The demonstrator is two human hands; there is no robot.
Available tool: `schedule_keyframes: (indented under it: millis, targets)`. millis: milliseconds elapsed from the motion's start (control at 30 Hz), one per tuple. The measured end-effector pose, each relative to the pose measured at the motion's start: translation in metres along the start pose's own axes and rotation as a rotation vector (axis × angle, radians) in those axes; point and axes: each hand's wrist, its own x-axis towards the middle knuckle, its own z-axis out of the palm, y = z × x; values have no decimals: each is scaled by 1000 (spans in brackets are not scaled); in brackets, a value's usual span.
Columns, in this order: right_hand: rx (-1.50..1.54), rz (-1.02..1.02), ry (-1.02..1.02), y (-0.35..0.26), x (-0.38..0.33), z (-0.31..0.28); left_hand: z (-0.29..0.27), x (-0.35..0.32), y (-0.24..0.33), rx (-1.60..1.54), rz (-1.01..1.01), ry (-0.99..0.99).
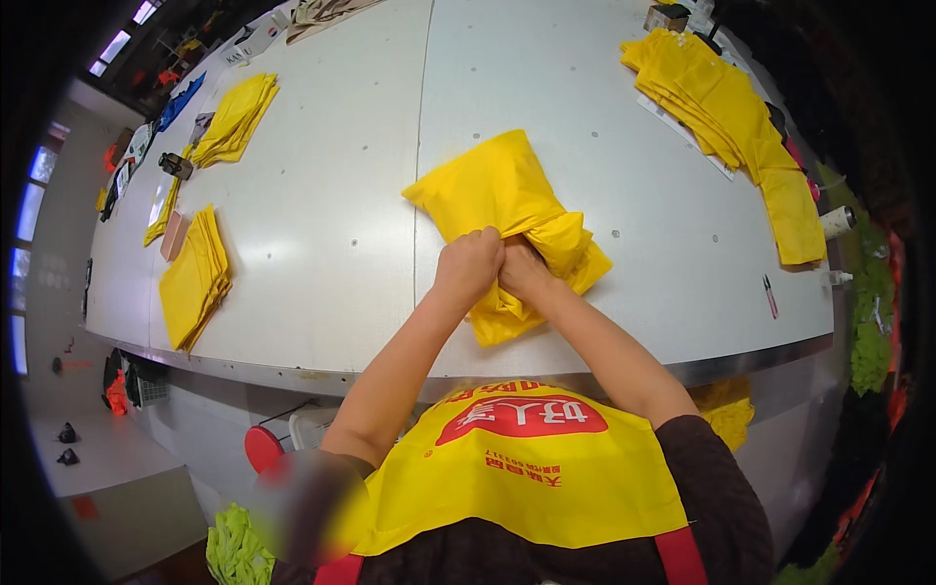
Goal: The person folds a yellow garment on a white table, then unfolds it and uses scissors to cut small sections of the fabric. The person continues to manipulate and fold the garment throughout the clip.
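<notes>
A bundle of yellow fabric [492, 185] lies on the white table in front of me, its far part puffed out like a pillow and its near part bunched up. My left hand [470, 263] is closed in a fist, gripping the fabric at the bundle's gathered middle. Right beside it, my right hand [524, 268] reaches into a fold of the same fabric, which hides most of its fingers. The two hands touch or nearly touch each other. Loose yellow cloth spreads out below and to the right of my right hand.
Folded yellow cloths [195, 278] lie at the table's left, with another stack [234, 117] behind them. A long yellow pile [721, 107] runs along the right side. A pen [770, 296] and a white cylinder [837, 222] are near the right edge. The table's front edge [283, 375] passes under my forearms.
</notes>
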Motion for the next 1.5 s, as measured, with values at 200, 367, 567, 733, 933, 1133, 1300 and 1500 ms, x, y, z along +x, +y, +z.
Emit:
schedule_keyframes:
  millis: [200,367,567,733,933,1133,1300,1500]
  targets:
    - [-126,-174,-311,19,-2,30,27,-1,3,-59,164,37]
    - [-263,-140,-342,1,6,3,20,5,7,-41,64,104]
    - [-652,-172,-186,-10,-5,-61,3,1,27,-146,93,167]
    - [-472,173,-136,32,21,-63,24,-4,34,-92,301,49]
    - [-562,-13,41,40,32,-48,23,7,30,-40,146,-34]
    - [-464,32,26,51,80,-14,22,19,19,-69,267,25]
    - [-407,32,0,53,92,0,17,17,13,-179,297,-52]
    - [-367,22,-26,52,100,4,1,17,8,-138,158,-31]
